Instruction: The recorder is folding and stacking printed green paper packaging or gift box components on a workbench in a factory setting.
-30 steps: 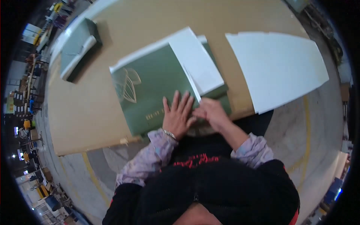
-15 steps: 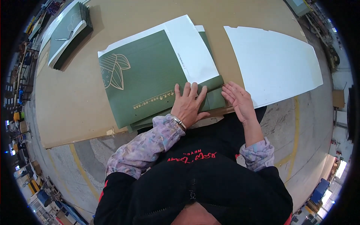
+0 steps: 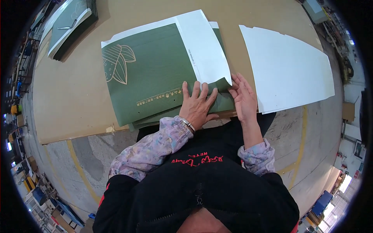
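A green printed cardboard sheet (image 3: 151,66) with a gold leaf drawing and a white panel (image 3: 204,42) lies on the table in front of me, over another green sheet. My left hand (image 3: 195,108) presses flat on its near right part, fingers spread. Just right of that hand, a narrow green flap (image 3: 219,84) folds over the white panel, its right corner bent upward. Against this corner rests my right hand (image 3: 244,101), palm turned inward and fingers stretched out; its fingertips are partly behind the flap.
White sheets (image 3: 291,70) with a curved far edge lie to the right. At the far left stands a stack of green folded sheets (image 3: 72,19) with a small metal tool (image 3: 68,27) on top. The brown tabletop's near edge (image 3: 77,138) runs in front of my body.
My right hand has moved slightly left and away from me, against the flap. The flap's right corner now bends up more. My left hand stays pressed on the sheet.
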Motion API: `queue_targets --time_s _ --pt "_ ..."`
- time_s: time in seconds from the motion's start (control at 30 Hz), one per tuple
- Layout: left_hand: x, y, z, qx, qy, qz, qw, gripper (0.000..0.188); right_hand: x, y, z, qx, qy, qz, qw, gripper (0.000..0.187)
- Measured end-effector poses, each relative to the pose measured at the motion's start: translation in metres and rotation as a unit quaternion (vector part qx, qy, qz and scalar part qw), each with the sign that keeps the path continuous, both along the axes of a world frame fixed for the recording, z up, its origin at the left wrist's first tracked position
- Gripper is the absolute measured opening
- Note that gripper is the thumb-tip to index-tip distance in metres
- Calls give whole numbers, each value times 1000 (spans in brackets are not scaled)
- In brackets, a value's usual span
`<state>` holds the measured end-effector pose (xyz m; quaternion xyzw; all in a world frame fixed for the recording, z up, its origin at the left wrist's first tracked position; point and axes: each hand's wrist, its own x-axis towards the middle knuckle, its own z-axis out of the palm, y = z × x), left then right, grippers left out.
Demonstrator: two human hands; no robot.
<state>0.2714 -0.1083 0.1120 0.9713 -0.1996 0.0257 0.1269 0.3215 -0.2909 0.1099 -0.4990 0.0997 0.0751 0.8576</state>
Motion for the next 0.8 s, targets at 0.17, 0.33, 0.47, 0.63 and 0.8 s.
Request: queue_targets --time_s 0.17,0.33,0.47,0.63,0.8 --pt "-3 10 -4 -17 6 4 1000 89 35 15 -11 -188 -30 139 972 45" --pt "-15 14 -11 26 20 -26 999 92 50 54 -3 -333 -166 260 891 65" --pt "-19 10 -6 62 78 -57 993 86 80 85 -24 -441 -372 275 769 82" --pt "-21 10 -8 28 60 -41 997 88 163 150 -36 -626 -387 242 632 81" --pt "-1 10 -1 32 86 -49 995 93 234 176 -29 -682 -344 232 602 78"
